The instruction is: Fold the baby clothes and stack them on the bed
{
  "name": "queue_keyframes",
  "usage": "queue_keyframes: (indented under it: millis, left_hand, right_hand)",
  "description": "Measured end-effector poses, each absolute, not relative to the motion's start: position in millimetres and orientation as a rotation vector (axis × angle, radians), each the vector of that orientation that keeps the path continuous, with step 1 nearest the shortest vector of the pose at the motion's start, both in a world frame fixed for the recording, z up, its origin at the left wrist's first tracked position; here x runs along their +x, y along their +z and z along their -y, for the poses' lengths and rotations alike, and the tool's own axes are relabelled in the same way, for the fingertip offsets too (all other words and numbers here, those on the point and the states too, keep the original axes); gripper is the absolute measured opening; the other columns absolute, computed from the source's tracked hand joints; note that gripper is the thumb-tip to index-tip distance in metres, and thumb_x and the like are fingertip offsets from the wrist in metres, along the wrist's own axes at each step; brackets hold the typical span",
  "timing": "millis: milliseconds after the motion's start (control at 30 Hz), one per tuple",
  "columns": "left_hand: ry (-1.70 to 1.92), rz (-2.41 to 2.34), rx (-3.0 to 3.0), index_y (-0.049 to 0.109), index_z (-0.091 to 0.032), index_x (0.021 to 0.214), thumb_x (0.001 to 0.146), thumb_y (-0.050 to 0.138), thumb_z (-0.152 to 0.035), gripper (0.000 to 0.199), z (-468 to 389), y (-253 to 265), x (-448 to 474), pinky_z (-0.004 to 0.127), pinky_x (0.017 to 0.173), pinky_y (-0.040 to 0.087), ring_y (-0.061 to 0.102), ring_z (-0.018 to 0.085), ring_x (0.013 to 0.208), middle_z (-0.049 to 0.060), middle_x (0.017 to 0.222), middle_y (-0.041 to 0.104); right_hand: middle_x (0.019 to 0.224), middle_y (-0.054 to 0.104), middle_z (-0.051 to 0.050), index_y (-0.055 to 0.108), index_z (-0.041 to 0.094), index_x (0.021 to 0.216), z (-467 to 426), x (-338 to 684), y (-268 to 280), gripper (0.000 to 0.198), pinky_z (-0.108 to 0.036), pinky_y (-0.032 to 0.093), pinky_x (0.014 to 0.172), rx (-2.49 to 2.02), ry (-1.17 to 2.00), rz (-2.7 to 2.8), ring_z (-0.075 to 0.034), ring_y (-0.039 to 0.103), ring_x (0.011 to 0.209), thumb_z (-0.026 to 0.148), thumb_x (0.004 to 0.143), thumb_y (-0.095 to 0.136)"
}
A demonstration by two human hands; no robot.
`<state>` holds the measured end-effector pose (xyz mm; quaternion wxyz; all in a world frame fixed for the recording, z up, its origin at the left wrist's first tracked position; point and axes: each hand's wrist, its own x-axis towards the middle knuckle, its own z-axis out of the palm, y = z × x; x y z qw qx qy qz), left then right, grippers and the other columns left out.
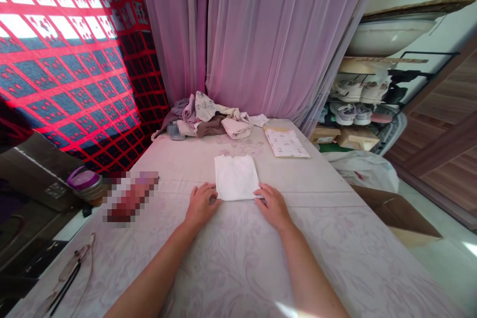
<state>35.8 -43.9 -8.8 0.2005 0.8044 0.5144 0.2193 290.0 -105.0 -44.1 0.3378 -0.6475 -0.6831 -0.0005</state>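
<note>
A folded white garment (pixel 237 178) lies flat in the middle of the table, roughly square, with a slight dip in its far edge. My left hand (pixel 203 203) is at its near left corner, thumb and fingers closed on the edge there. At the near right corner, my right hand (pixel 273 204) pinches the edge in the same way. Beyond it sits a loose heap of clothes (pixel 210 121) in mauve, brown and pale prints. A folded, printed pale garment (pixel 286 143) rests further right, near the table's side.
The table wears a pale flowered cloth (pixel 231 258). Eyeglasses (pixel 69 271) and a cord (pixel 89 268) lie at the left edge, below a blurred reddish item (pixel 132 198). A purple-lidded bucket (pixel 85 181) stands left. Right are a shoe rack (pixel 354 104) and a cardboard box (pixel 398 213).
</note>
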Motion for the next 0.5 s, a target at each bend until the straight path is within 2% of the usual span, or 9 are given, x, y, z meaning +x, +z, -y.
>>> queue_keyframes:
  millis: [133,333,500]
  left_hand:
    - [0.682,-1.42,2.191,0.061,-0.023,0.077,0.081,0.057,-0.031,0.009,42,-11,35,0.057,0.111,0.019,0.044,0.027,0.131,0.004,0.127,0.062]
    - [0.798,-1.358,2.122,0.062,-0.023,0.077,0.08,0.057,-0.034,0.012,32,-19,27,0.056,0.11,0.025,0.046,0.028,0.129,0.007,0.126,0.063]
    - [0.792,-1.276,2.217,0.062,-0.024,0.076,0.08,0.056,-0.036,0.014,21,-14,8,0.053,0.108,0.032,0.045,0.028,0.13,0.007,0.125,0.062]
  right_hand:
    - [0.123,0.062,-0.01,0.067,0.021,0.1,106,295,-44,0.03,-0.043,0.044,0.098,-1.694,0.046,1.798,-0.024,0.056,0.113,0.014,0.074,0.054]
    - [0.119,0.064,-0.006,0.068,0.025,0.095,108,293,-35,0.025,-0.043,0.045,0.095,-1.717,-0.056,1.838,-0.023,0.055,0.115,0.016,0.085,0.047]
    - [0.123,0.063,-0.006,0.068,0.025,0.093,114,281,-20,0.023,-0.044,0.044,0.098,-1.695,-0.057,1.94,-0.024,0.052,0.121,0.016,0.087,0.048]
